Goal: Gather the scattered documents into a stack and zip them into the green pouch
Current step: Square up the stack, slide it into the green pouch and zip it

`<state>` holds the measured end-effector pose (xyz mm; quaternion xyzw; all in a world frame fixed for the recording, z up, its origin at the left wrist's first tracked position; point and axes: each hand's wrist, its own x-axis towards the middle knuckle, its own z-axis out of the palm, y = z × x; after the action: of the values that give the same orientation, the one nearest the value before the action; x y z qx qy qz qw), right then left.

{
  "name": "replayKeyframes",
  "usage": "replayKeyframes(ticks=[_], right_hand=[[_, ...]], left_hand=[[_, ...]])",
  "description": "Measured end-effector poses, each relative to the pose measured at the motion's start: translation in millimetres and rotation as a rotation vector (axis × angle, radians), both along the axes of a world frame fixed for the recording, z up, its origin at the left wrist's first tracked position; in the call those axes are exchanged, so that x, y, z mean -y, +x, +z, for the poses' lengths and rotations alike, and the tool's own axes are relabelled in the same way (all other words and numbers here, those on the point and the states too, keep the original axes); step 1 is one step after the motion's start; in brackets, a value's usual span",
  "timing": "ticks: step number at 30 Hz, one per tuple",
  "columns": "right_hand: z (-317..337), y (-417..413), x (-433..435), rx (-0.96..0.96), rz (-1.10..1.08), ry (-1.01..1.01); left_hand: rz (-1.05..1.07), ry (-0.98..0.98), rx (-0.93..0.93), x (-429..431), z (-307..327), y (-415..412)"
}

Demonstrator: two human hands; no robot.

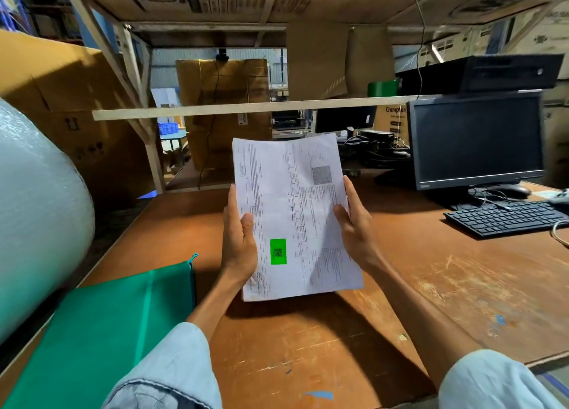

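The documents (292, 218) are held above the tabletop (431, 285); pouch (101, 322) lies left; keyboard (505, 218) right, monitor (475, 141) behind it.

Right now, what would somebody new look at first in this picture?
First, the white stack of documents held up in the middle, the left hand and right hand each holding a side edge. Next, the green pouch lying flat on the brown table at the lower left, and the dark monitor at the right.
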<state>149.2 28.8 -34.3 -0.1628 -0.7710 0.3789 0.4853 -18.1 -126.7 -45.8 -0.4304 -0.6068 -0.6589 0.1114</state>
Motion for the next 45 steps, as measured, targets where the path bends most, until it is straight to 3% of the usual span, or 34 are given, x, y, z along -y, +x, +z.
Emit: replayKeyframes(ticks=[7, 13, 17, 25, 29, 34, 40, 45], right_hand=[[10, 8, -1, 0.091, 0.217, -0.229], [5, 11, 0, 0.175, 0.162, -0.381], [2, 16, -3, 0.067, 0.293, -0.526], [4, 27, 2, 0.163, 0.373, -0.474], [0, 31, 10, 0.185, 0.342, -0.346], [-4, 36, 11, 0.044, 0.396, -0.418], [-3, 34, 9, 0.141, 0.349, -0.491], [-9, 33, 8, 0.262, 0.275, -0.311]], left_hand=[[-0.290, -0.053, 0.349, 7, 12, 6], [-0.309, -0.150, 0.452, 13, 14, 16], [-0.312, -0.146, 0.460, 15, 14, 17], [-0.337, -0.245, 0.504, 21, 17, 18], [-0.219, -0.297, 0.403, 22, 10, 14], [-0.179, -0.306, 0.302, 28, 5, 10], [-0.290, -0.310, 0.535, 36, 7, 21], [-0.344, -0.416, 0.552, 43, 17, 31]])
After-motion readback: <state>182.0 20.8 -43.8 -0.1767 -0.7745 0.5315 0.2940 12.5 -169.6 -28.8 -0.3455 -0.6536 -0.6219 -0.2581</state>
